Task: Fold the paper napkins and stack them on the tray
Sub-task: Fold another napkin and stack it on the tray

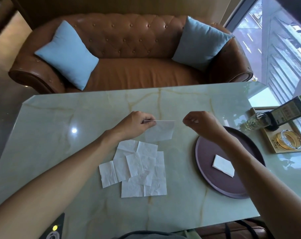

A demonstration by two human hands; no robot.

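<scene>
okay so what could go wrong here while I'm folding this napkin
The left hand pinches only one corner of the held napkin, so it may sag or fold crooked. The right hand hovers beside it without a visible grip. Your forearm crosses close above the loose napkins and could scatter them.

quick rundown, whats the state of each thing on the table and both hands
left hand: fingers pinched on the held napkin
held napkin: lifted, hanging from the left hand
right hand: fingers closed, raised beside the napkin; hold unclear
loose napkins: unfolded, creased, overlapping on the table
folded napkin: lying on the tray
tray: holds one folded napkin
</scene>
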